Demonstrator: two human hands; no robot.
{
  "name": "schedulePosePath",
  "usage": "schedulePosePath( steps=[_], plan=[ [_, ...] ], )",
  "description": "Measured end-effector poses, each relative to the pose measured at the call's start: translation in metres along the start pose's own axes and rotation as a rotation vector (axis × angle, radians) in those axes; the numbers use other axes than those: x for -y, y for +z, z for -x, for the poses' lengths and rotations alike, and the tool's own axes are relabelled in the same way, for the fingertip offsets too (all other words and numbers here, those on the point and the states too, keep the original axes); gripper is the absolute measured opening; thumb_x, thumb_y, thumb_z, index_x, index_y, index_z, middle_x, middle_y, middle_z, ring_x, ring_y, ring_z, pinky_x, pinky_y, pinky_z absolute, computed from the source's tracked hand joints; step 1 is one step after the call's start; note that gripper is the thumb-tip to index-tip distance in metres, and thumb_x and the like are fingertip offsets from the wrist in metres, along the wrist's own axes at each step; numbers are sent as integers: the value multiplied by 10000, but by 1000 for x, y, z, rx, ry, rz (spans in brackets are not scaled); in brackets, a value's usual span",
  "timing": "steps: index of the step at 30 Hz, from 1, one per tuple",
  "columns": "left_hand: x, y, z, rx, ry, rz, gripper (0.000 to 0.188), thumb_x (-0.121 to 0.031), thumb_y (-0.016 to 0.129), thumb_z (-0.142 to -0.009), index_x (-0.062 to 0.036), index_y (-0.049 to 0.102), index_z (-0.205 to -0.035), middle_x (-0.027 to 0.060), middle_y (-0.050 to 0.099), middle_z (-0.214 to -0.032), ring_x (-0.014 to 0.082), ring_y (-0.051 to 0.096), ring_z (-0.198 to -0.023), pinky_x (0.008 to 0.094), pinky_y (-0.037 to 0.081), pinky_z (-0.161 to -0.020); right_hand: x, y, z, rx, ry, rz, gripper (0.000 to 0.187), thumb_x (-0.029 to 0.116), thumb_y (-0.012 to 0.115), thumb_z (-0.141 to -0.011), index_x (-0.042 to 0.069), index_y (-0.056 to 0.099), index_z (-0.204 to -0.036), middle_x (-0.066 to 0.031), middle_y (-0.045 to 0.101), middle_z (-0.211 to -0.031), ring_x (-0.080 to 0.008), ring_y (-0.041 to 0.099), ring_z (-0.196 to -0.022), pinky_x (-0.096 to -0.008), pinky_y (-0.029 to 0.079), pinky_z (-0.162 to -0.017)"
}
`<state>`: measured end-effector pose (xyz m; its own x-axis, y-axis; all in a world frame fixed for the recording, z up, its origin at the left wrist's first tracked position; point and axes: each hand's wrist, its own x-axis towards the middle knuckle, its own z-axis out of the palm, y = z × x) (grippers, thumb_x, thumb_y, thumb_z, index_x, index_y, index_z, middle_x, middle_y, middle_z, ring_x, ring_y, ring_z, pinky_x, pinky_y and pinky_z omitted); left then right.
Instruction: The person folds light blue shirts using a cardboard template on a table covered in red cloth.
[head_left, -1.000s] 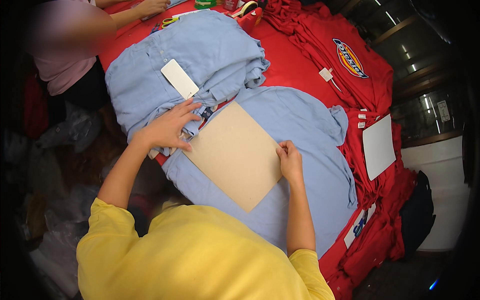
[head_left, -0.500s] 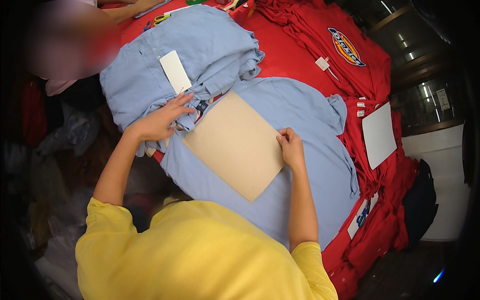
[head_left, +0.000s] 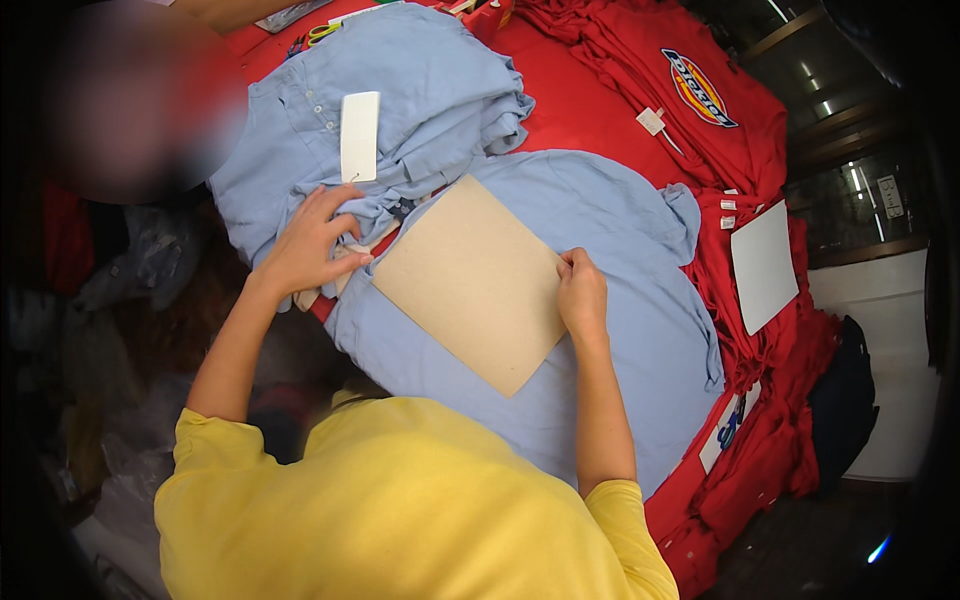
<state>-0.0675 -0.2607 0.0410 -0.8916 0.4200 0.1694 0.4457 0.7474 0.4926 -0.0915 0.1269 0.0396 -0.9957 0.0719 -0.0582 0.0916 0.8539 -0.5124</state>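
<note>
The board [head_left: 473, 281] — a tan cardboard sheet — lies flat on a spread blue shirt [head_left: 610, 300], turned so its corners point up, down and to the sides, its long axis running from upper left to lower right. The right hand [head_left: 581, 292] pinches its right edge, fingers curled over the rim, so this hand is on the board itself. The left hand [head_left: 305, 243] sits just off the board's left corner, fingers closed on the bunched cloth of a pile [head_left: 400, 110] of blue shirts — near the board but, as far as can be told, not touching it. A white tag [head_left: 359, 136] rests on that pile. Around all this lie red garments [head_left: 700, 100] over the tabletop, with a white card [head_left: 764, 264] on them to the right, well apart from both hands.
</note>
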Motion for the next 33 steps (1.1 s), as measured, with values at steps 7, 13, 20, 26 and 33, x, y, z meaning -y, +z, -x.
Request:
schedulePosePath(
  steps=[7,13,20,26,33],
  plan=[
    [10,27,6,-451,181,-488,211,-123,698,-710,-121,697,-921,73,551,-1200,292,468,-1150,454,335,-998,3,0,1,48,17,-42,208,146,472,-919,-9,584,-1001,-220,633,-985,-395,579,-954,-455,446,-822],
    [-2,16,-9,-250,71,-314,248,-114,717,-688,-161,718,-931,50,555,-1194,267,454,-1156,424,333,-995,-3,-1,-6,93,5,-65,218,145,465,-913,-24,588,-976,-230,627,-998,-399,572,-968,-449,444,-828],
    [-21,-2,0,-142,-12,-251,335,-43,715,-656,-144,712,-975,76,543,-1241,307,432,-1228,434,313,-1028,-2,5,-1,-16,-81,-41,148,94,530,-909,-25,595,-967,-198,647,-919,-336,593,-844,-408,465,-759],
    [-68,3,-9,-275,6,-238,374,-18,707,-665,-99,691,-1029,105,539,-1278,318,432,-1251,463,335,-1026,-4,8,-1,-63,-89,-5,108,59,553,-903,-27,595,-954,-196,653,-901,-334,605,-809,-405,473,-725],
    [-110,98,-48,-180,92,-97,575,-376,692,-804,-144,545,-1309,95,459,-1401,335,330,-1361,573,221,-1112,-1,5,0,-84,-136,10,98,65,541,-907,-25,578,-925,-192,643,-894,-349,596,-801,-418,469,-722]
  ],
)
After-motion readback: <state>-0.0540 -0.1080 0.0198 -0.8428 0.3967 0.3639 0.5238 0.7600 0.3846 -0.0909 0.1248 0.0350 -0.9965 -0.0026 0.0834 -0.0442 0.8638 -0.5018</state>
